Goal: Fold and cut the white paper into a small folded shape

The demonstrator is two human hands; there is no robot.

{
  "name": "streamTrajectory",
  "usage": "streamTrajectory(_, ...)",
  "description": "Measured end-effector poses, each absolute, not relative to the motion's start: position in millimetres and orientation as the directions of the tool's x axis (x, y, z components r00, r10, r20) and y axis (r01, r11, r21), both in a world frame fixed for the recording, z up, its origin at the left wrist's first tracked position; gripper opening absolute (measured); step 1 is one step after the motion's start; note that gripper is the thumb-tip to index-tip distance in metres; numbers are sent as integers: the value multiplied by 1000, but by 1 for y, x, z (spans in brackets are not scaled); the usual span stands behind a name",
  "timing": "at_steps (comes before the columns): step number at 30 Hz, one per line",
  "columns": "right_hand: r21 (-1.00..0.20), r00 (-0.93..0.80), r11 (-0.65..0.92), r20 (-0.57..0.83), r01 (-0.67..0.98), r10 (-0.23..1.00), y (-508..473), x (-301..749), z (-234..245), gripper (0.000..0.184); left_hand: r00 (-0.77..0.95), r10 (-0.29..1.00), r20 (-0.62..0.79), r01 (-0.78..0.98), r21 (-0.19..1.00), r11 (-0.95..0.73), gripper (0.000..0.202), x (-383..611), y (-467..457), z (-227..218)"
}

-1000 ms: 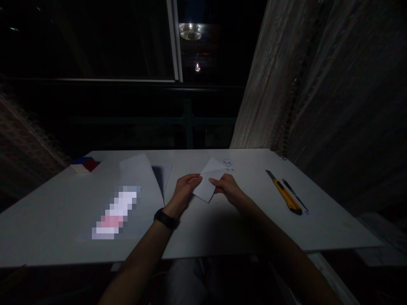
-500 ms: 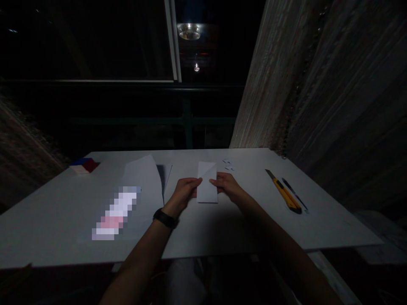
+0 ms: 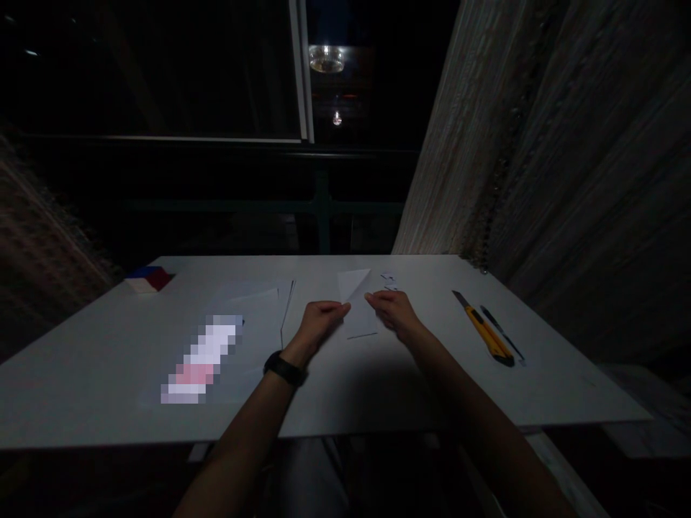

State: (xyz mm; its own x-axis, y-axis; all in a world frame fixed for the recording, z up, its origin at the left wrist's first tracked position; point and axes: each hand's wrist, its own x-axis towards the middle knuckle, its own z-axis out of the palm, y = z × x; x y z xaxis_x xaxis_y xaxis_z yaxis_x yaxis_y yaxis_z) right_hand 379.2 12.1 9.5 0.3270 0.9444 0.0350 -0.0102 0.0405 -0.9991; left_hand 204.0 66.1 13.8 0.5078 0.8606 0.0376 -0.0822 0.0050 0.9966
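Observation:
A small folded white paper point(image 3: 359, 324) lies between my hands near the middle of the table, with a diagonal crease or flap across its upper part. My left hand point(image 3: 318, 327), with a dark band at the wrist, pinches the paper's left edge between thumb and fingers. On the other side my right hand point(image 3: 398, 314) is closed in a pinch at the paper's right edge, its thumb by the diagonal flap. Small paper pieces with dark marks point(image 3: 388, 277) lie just beyond my right hand.
A yellow utility knife point(image 3: 490, 334) with its blade out lies at the right beside a pen point(image 3: 502, 332). White sheets point(image 3: 264, 324) are at the left, with a blurred-out bright object point(image 3: 208, 352) over them. A coloured cube point(image 3: 149, 279) sits far left on the white table point(image 3: 97, 374).
The folded paper now shows a more distinct diagonal flap at its top and sits lower against the table. Both hands have shifted slightly right. The raised sheet at the left has settled flatter.

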Motion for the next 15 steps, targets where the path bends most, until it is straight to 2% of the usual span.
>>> streamTrajectory(4,-993,263,115,114,12,958,9,378,15,36,502,865,23,-61,998,9,32,205,65,16)
streamTrajectory(8,-990,241,124,104,-70,965,10,378,15,32,493,870,27,-127,991,42,37,205,65,17)
streamTrajectory(15,-982,290,174,148,-68,945,11,375,18,20,463,882,87,-219,976,19,31,205,64,16)
